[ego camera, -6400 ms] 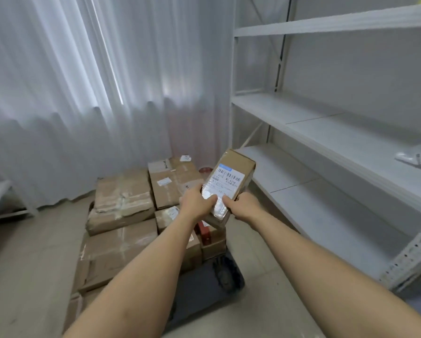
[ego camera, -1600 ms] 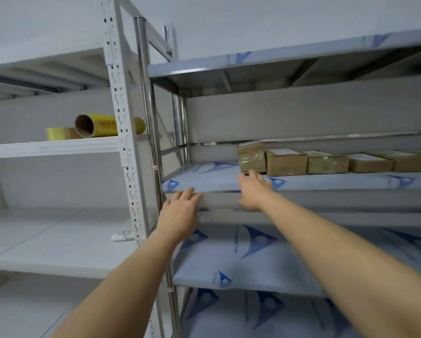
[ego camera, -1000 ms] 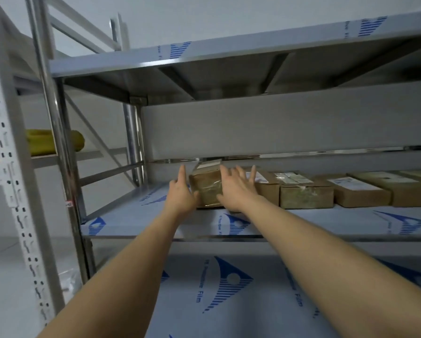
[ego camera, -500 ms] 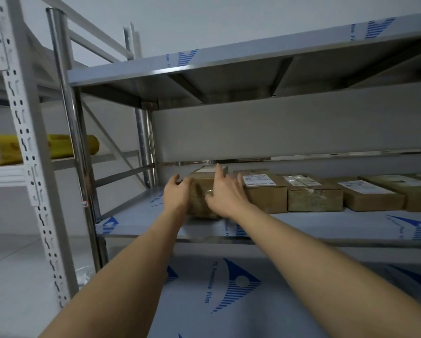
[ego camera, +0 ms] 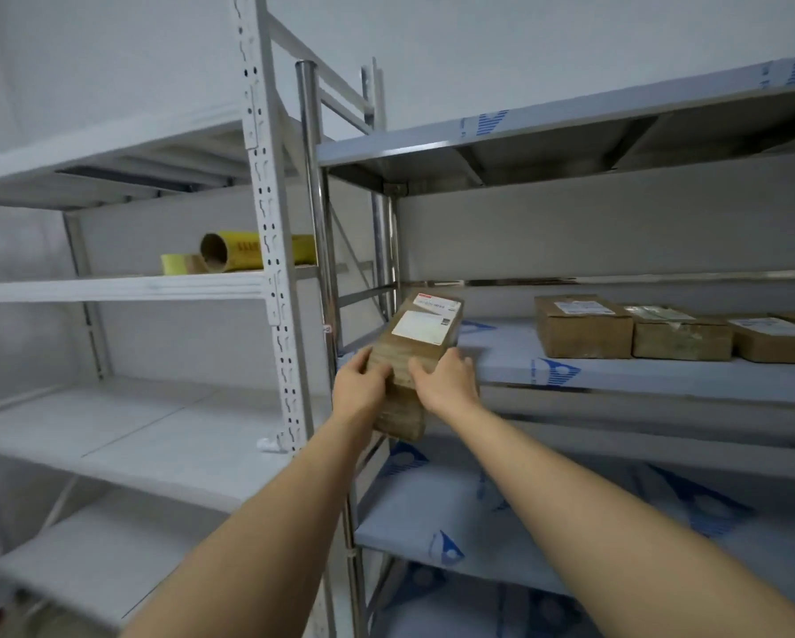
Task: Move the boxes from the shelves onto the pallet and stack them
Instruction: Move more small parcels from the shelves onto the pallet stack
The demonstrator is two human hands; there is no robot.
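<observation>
A brown cardboard box (ego camera: 420, 336) with a white label on top is off the metal shelf (ego camera: 616, 377) and tilted, its far end up, in front of the shelf's left end. My left hand (ego camera: 361, 389) grips its near left side. My right hand (ego camera: 446, 379) grips its near right side. Further right on the same shelf stand more brown boxes in a row: one with a label (ego camera: 582, 326), a taped one (ego camera: 680, 338) and another (ego camera: 772, 338). The pallet is out of view.
A white perforated upright (ego camera: 271, 250) and a steel post (ego camera: 319, 269) stand just left of the held box. The white rack on the left carries a yellow film roll (ego camera: 248, 250) and a tape roll (ego camera: 179, 264). Lower shelves (ego camera: 570, 536) wear blue-printed film.
Both hands have pulled the leftmost box off the shelf toward me and to the left, tilting it. My view has swung left, so the white rack shows again.
</observation>
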